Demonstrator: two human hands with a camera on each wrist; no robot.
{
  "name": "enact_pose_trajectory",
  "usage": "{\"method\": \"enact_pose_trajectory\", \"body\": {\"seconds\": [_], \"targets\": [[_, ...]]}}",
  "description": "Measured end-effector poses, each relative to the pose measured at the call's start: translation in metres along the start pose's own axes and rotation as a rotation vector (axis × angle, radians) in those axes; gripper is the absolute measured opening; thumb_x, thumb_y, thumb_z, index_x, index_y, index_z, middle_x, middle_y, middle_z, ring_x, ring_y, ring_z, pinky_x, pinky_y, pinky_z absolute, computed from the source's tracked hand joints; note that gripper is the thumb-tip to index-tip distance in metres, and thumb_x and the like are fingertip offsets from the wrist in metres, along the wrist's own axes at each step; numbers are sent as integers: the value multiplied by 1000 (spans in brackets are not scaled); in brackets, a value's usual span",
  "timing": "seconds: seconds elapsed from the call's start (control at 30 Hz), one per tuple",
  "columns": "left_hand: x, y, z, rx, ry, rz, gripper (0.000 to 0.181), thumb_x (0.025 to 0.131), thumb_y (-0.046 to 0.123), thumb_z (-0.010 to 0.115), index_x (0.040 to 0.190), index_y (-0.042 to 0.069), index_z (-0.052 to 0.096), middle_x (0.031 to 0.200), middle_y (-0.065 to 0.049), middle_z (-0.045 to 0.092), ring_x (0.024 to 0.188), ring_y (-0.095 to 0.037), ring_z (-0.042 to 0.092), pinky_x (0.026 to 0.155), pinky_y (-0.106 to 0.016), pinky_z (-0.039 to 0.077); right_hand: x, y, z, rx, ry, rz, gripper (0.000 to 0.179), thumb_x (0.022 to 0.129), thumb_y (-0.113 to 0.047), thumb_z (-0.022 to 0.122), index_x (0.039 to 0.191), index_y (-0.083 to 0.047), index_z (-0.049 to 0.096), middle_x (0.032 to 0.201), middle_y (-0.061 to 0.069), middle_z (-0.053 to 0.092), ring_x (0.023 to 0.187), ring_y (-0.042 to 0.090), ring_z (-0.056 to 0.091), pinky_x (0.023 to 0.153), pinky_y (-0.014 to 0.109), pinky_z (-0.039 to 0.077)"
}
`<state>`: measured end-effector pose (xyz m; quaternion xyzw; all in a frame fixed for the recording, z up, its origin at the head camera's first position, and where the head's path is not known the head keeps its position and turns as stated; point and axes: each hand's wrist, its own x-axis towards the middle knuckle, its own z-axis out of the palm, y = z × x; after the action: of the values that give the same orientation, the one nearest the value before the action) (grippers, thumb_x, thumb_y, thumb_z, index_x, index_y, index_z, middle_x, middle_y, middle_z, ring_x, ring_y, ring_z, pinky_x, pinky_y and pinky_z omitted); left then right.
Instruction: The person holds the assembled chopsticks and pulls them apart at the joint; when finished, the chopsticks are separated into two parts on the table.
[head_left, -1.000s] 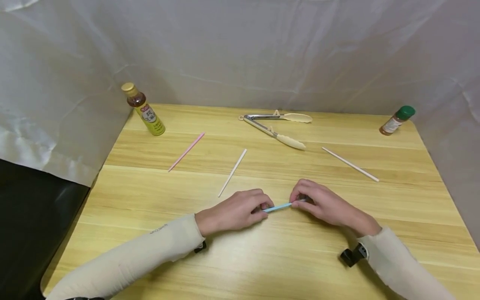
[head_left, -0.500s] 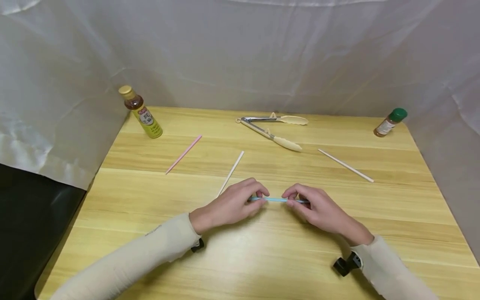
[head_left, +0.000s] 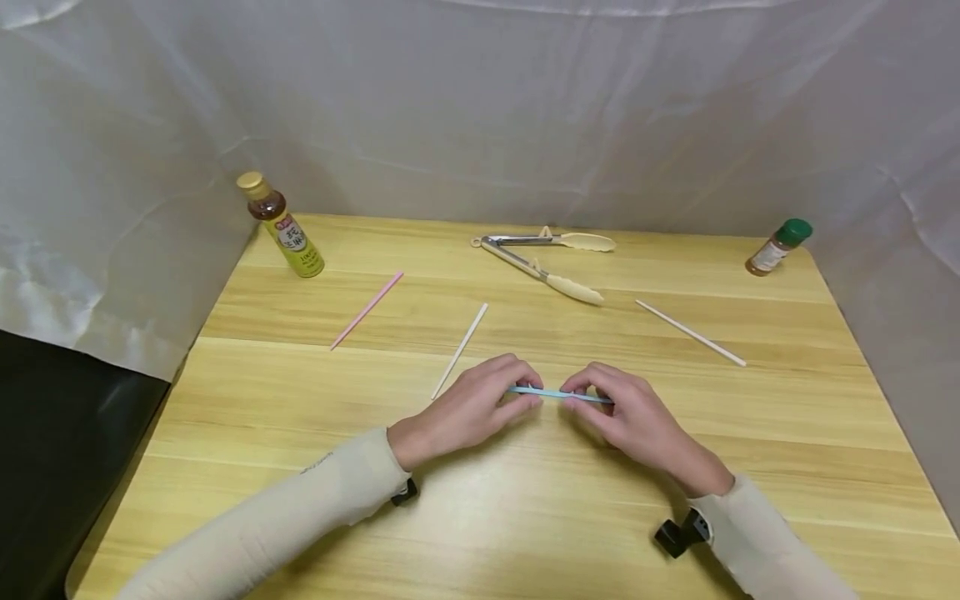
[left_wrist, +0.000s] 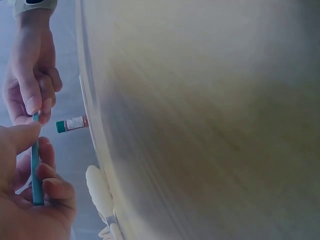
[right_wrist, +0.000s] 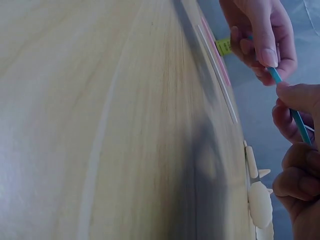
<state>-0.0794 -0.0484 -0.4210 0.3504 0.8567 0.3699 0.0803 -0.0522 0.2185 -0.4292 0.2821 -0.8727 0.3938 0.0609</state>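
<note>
Between finger and thumb of both hands lies a blue chopstick (head_left: 553, 393), held roughly level above the table. My left hand (head_left: 474, 403) pinches its left part and my right hand (head_left: 633, 414) its right part, with a short bare stretch between them. The left wrist view shows the chopstick (left_wrist: 37, 175) running across the left fingers toward the other hand. In the right wrist view the chopstick (right_wrist: 298, 122) passes under the right thumb. Just beyond my left hand a white chopstick (head_left: 461, 348) lies on the table, apparently partly behind the hand.
A pink chopstick (head_left: 367, 311) lies at the left, another white chopstick (head_left: 690, 332) at the right. Spread tongs (head_left: 540, 258) rest at the back middle. A yellow-labelled bottle (head_left: 283, 225) stands back left, a green-capped jar (head_left: 778, 247) back right. Grey cloth (head_left: 480, 108) hangs behind the table.
Both hands have come closer together and slightly up in the head view. The blue chopstick has turned from slanting up to the right to sloping slightly down to the right. The view shifted slightly.
</note>
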Motion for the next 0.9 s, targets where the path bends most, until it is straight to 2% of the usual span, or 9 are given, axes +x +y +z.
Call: {"method": "enact_pose_trajectory", "body": {"seconds": [0.33,0.9], "targets": [[2,0,2,12,46,44,10,110,26,69,115,17,67,111,5,68,96,-7,60,85,-26,54,3,-3,2,-6,8,32,18,97,-6,82,103,-22,76,78,-11,57,62,1,41,54,21,40],[-1,1,2,47,93,92,10,110,23,68,115,14,66,109,3,68,94,-8,62,83,-25,56,4,-3,2,22,-2,3,21,97,-2,80,101,-22,73,81,-12,58,64,2,44,55,21,42]]}}
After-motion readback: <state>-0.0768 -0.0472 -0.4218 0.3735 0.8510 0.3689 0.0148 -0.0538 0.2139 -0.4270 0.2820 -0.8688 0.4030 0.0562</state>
